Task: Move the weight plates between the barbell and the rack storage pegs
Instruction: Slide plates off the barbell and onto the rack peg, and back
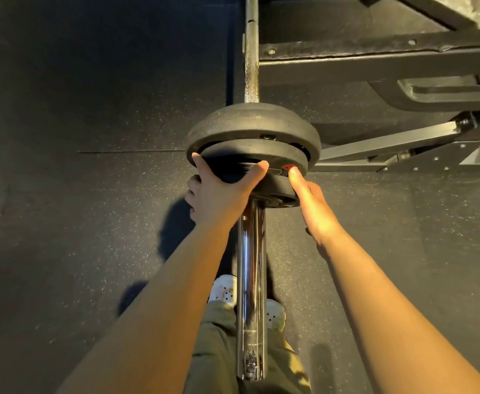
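Note:
A chrome barbell sleeve (250,280) runs from the bottom centre away from me. Three black weight plates sit on it: a large plate (250,123) farthest, a middle plate (261,152) against it, and a small plate (278,191) nearest me. My left hand (218,191) grips the left edge of the plates, thumb and finger spread over the rim. My right hand (312,203) presses flat against the right edge of the small plate. The bar shaft (251,52) continues upward beyond the plates.
A black steel rack frame (375,55) with bolts and angled braces fills the upper right. Speckled black rubber flooring (90,223) lies all around. My feet in white patterned shoes (224,288) stand under the sleeve.

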Demonstrator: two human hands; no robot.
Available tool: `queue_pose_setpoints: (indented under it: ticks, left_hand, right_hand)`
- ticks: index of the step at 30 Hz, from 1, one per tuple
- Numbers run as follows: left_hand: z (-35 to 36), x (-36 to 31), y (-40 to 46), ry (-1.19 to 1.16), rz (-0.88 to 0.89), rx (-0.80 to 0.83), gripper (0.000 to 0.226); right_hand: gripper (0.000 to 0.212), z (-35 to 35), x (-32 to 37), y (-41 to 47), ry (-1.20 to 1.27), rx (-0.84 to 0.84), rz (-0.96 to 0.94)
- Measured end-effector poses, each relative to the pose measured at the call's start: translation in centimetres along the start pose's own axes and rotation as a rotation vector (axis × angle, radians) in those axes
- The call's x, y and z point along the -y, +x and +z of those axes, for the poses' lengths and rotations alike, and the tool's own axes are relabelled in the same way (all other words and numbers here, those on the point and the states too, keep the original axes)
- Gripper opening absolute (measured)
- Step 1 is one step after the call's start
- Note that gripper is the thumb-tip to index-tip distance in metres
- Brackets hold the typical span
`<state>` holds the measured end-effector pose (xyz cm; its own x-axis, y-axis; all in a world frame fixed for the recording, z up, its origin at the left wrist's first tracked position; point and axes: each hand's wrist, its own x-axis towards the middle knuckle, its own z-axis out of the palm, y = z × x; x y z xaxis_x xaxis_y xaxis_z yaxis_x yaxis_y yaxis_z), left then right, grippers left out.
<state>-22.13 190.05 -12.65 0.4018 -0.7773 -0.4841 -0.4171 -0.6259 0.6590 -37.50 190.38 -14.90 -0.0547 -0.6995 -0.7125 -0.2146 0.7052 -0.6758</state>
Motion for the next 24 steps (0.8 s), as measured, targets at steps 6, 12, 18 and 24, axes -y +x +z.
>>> queue_pose_setpoints:
  ticks: [6, 12, 18, 24]
  left_hand:
    - [-0.4, 2.2, 1.1, -0.277, -0.012, 0.055, 0.119]
    - [-1.7, 5.8, 2.0, -0.559, -0.269, 0.298, 0.106]
    - [-1.6, 6.7, 2.1, -0.524, -0.211, -0.047, 0.055]
    - [-0.6, 4.3, -0.2, -0.017, 0.528, -0.086, 0.033]
  right_hand:
    - [0.060, 0.5, -0.4, -0.8, -0.290, -0.186, -0.224]
    - [0.058, 0.3, -1.5, -2.9, -0.646, -0.203, -0.580]
    - [0.058, 1.9, -2.5, -3.6, -0.742, -0.280, -0.789]
    - [0.055, 1.9, -3.2, -3.0, -0.716, -0.336, -0.790]
